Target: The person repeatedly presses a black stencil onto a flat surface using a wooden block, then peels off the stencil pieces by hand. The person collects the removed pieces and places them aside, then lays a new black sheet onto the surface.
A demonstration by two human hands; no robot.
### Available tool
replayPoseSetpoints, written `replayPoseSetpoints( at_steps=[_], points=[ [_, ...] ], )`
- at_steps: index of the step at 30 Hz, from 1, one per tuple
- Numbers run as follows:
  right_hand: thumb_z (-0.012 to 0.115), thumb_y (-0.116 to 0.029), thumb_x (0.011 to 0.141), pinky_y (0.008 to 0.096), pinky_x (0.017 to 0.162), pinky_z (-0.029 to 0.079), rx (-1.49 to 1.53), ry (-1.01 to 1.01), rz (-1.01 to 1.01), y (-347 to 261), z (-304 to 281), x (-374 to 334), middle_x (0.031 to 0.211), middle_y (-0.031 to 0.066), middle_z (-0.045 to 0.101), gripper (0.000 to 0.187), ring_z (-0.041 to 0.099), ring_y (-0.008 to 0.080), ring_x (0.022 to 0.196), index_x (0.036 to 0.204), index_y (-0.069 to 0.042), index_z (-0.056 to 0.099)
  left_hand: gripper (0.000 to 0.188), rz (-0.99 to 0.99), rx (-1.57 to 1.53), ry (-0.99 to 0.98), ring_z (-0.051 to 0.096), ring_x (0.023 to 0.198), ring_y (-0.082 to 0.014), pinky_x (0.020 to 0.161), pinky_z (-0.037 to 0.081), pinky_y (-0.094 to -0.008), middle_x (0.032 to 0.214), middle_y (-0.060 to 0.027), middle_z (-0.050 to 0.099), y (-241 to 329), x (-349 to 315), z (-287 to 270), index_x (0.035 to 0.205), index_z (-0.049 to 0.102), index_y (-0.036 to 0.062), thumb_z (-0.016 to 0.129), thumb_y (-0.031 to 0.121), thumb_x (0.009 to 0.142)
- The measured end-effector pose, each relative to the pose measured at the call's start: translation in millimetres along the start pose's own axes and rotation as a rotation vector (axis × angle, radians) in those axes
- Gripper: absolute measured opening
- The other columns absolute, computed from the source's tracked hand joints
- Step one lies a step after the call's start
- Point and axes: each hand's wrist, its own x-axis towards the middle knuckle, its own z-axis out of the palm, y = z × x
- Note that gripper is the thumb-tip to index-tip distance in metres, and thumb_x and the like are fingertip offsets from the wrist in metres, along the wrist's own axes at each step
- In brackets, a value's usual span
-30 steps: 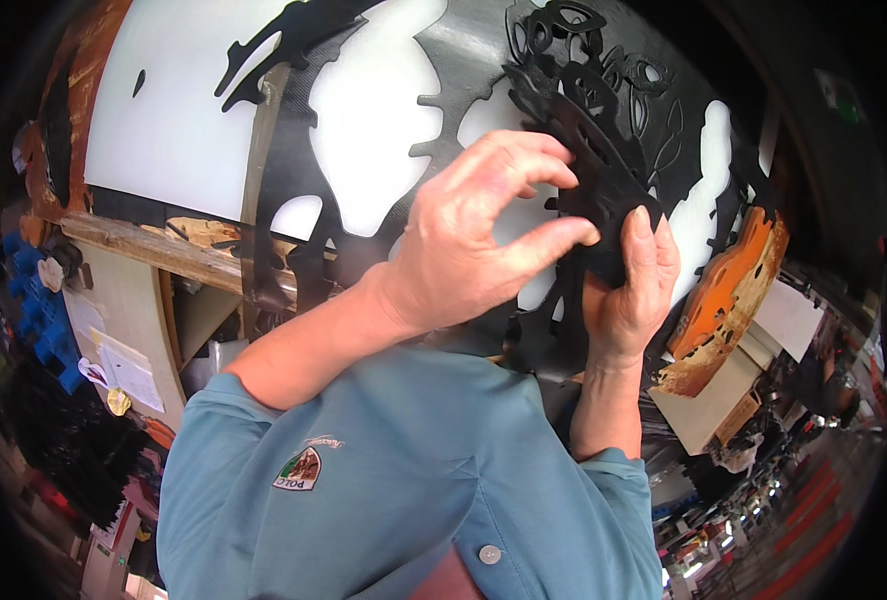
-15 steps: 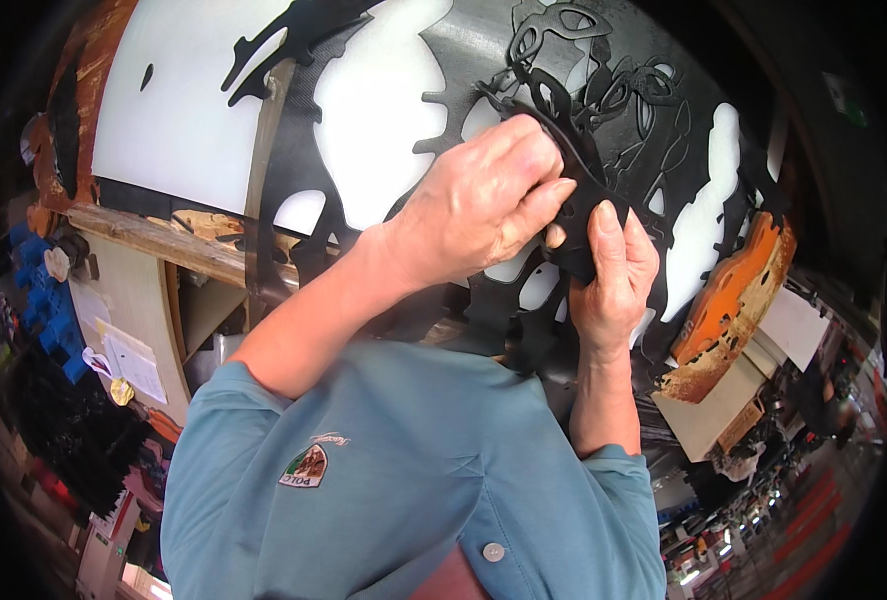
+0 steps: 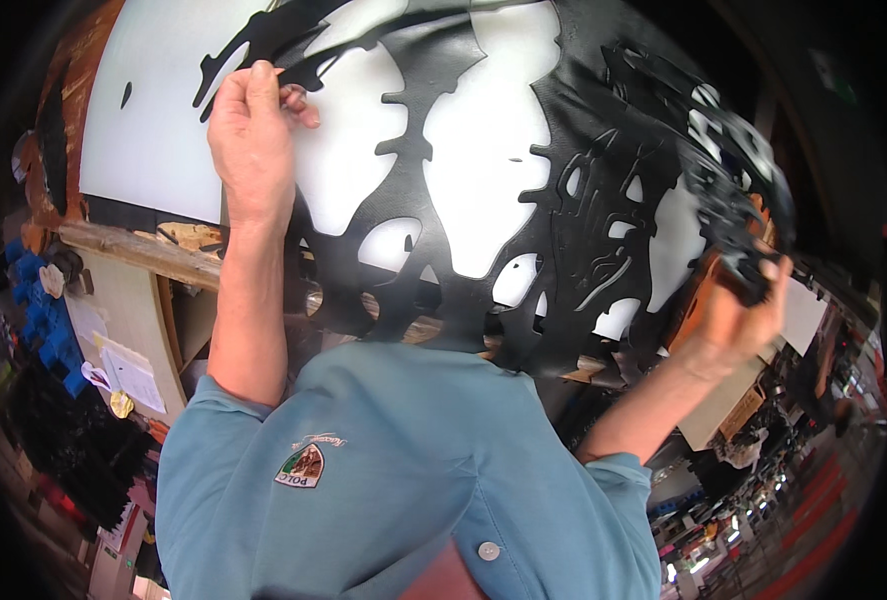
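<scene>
A large black leather-like sheet [image 3: 448,75], full of cut-out openings, lies over the white work surface [image 3: 488,160]. My left hand [image 3: 255,135] is at its far left edge, thumb and fingers closed around a narrow strip of it. Out to the right, my right hand [image 3: 738,320] grips a loose bundle of black cut scraps [image 3: 728,185], lifted and smeared by motion. Several cut outlines and slits [image 3: 593,215] show in the sheet between my hands.
A white board [image 3: 153,110] lies at the far left, past a wooden edge [image 3: 133,250]. Below that stands a pale cabinet [image 3: 128,320] with a paper on its side. Blue objects [image 3: 48,310] are stacked at the left. An orange piece [image 3: 691,308] sits near my right hand.
My hands have parted: the left moved left to the sheet's edge, the right moved right with the scrap bundle, which was bunched between both hands. More of the sheet's openings now show.
</scene>
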Motion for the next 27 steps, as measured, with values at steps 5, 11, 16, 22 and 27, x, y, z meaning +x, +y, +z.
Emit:
replayPoseSetpoints(
  at_steps=[5, 11, 16, 22, 27],
  points=[
    [0.063, -0.009, 0.108, 0.0526, 0.113, 0.050, -0.097, 0.328, -0.437, -120, -24, 4, 0.101, 0.0150, 0.073, 0.021, 0.068, 0.0308, 0.113, 0.118, 0.009, 0.067, 0.026, -0.033, 0.047, 0.093, 0.065, 0.073, -0.0138, 0.076, 0.055, -0.0275, 0.094, -0.0078, 0.067, 12, -2, 19, 0.110, 0.062, -0.0013, 0.060, 0.025, 0.114],
    [0.068, 0.001, 0.099, 0.0402, 0.100, 0.057, -1.566, 0.155, -0.654, -5, -3, -30, 0.121, 0.0154, 0.074, 0.035, 0.072, 0.0265, 0.104, 0.134, -0.001, 0.070, 0.026, 0.574, 0.422, -0.056, 0.066, 0.116, -0.0260, 0.105, 0.051, -0.0364, 0.118, -0.0143, 0.070, 37, -65, 36, 0.127, 0.066, -0.0045, 0.067, 0.006, 0.103],
    [0.069, 0.013, 0.085, 0.0419, 0.084, 0.052, -1.723, -0.579, -0.527, 80, 12, -57, 0.096, 0.0141, 0.067, 0.057, 0.062, 0.0322, 0.090, 0.141, 0.000, 0.067, 0.044, 0.299, 0.406, -0.835, 0.064, 0.133, -0.0372, 0.108, 0.053, -0.0421, 0.141, -0.0260, 0.066, 74, -142, 56, 0.138, 0.065, -0.0050, 0.069, -0.006, 0.093],
    [0.073, 0.012, 0.081, 0.0410, 0.080, 0.049, -1.614, -0.519, -0.461, 89, 12, -66, 0.091, 0.0113, 0.063, 0.059, 0.060, 0.0303, 0.085, 0.138, -0.002, 0.069, 0.049, -0.971, 0.064, -0.979, 0.062, 0.134, -0.0217, 0.111, 0.052, -0.0343, 0.149, -0.0166, 0.062, 77, -165, 87, 0.157, 0.052, -0.0025, 0.059, 0.016, 0.112],
    [0.075, 0.010, 0.081, 0.0409, 0.080, 0.049, -1.557, -0.575, -0.483, 86, 8, -73, 0.092, 0.0105, 0.064, 0.059, 0.060, 0.0302, 0.085, 0.138, -0.001, 0.069, 0.048, -0.659, 0.071, -0.893, 0.062, 0.133, -0.0183, 0.114, 0.049, -0.0333, 0.145, -0.0150, 0.065, 72, -174, 84, 0.154, 0.056, -0.0007, 0.057, 0.024, 0.114]
  ],
)
